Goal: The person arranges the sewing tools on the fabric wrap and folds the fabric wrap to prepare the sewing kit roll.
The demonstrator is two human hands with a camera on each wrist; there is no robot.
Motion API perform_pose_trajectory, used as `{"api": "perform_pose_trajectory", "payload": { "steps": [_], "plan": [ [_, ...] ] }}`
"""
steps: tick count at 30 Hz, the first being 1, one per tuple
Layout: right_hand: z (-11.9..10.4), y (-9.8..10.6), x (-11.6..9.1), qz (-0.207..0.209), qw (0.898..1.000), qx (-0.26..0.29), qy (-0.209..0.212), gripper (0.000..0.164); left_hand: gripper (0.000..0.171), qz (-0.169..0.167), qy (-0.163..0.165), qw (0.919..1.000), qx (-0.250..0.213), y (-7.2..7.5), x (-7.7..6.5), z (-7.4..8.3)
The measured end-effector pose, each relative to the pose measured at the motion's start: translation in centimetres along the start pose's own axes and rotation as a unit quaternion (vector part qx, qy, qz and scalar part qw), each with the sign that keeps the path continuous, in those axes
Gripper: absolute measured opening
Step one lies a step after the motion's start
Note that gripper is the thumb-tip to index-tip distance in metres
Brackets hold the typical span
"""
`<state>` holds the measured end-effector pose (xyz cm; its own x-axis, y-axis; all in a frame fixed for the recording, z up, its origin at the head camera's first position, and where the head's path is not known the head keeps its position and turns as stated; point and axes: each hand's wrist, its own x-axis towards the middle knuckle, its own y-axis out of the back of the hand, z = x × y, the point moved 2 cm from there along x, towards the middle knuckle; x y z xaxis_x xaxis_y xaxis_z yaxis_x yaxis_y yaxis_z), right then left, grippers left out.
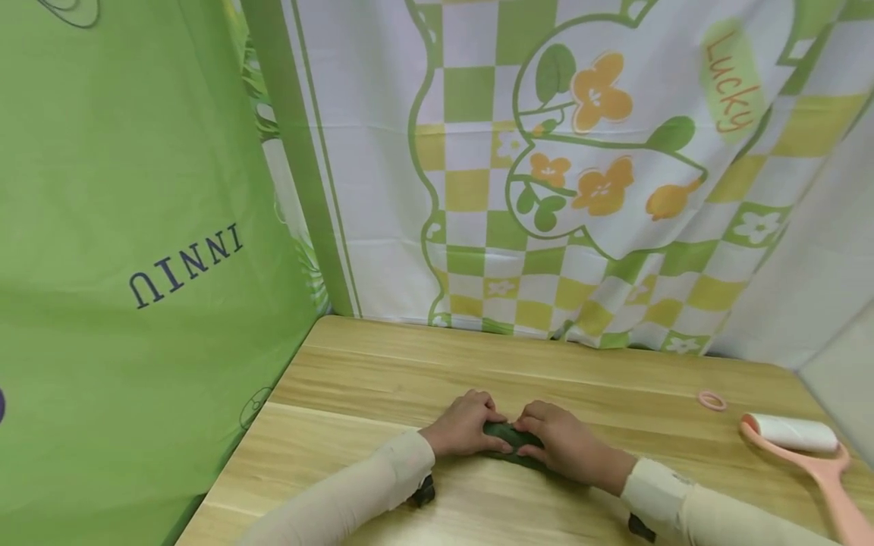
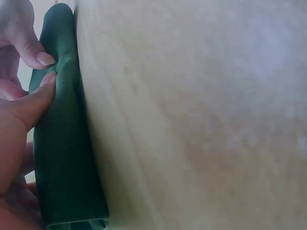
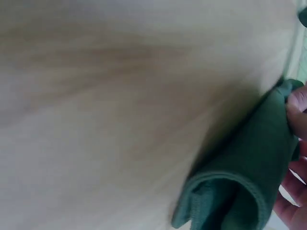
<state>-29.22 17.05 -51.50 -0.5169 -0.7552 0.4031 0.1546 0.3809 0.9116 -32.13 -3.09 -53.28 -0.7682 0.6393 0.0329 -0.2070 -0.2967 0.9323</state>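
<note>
A dark green cloth [image 1: 504,435], rolled into a tube, lies on the wooden table between both hands. My left hand [image 1: 461,426] grips its left part, thumb on the near side. From the right, my right hand [image 1: 570,443] holds the other part with thumb and fingers. In the left wrist view the two thumbs almost meet on the green roll [image 2: 69,139], pressing a crease into it. The right wrist view shows the roll's hollow open end, with layered, stitched edges on the cloth [image 3: 259,153]. The fingers behind the roll are partly hidden.
At the table's right side lies a lint roller [image 1: 795,434] with a pink handle. A small pink ring [image 1: 712,400] lies behind it to the left. A patterned curtain [image 1: 471,167] hangs along the table's back edge, and a green one [image 1: 136,364] along the left.
</note>
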Motion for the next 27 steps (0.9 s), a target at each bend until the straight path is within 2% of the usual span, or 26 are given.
{"api": "perform_pose_trajectory", "payload": {
  "steps": [4,7,17,22,24,27],
  "plan": [
    [-0.8,-0.4,-0.5,0.032,0.997,-0.054,0.035,0.034,0.058,-0.001,0.003,1.0000,0.003,0.1,-0.2,0.1],
    [-1.1,-0.7,-0.9,0.041,0.996,-0.074,0.042,0.038,0.057,-0.005,0.007,1.0000,0.002,0.2,-0.1,0.1],
    [-1.0,-0.8,-1.6,0.015,0.998,-0.067,0.007,0.043,0.053,-0.016,0.021,0.9996,-0.010,0.1,0.1,0.0],
    [-0.5,-0.1,-1.3,-0.012,0.998,-0.054,-0.008,0.041,0.052,-0.015,0.009,0.9998,-0.010,0.2,0.2,-0.1],
    [-0.3,0.5,-0.9,-0.033,0.998,-0.043,-0.015,0.039,0.053,-0.016,-0.001,0.9998,-0.009,0.4,0.1,-0.4],
    [0.0,2.1,-0.6,-0.084,0.995,-0.027,-0.037,0.048,0.059,-0.030,-0.017,0.9994,0.002,1.0,-0.3,-1.1]
  ]
}}
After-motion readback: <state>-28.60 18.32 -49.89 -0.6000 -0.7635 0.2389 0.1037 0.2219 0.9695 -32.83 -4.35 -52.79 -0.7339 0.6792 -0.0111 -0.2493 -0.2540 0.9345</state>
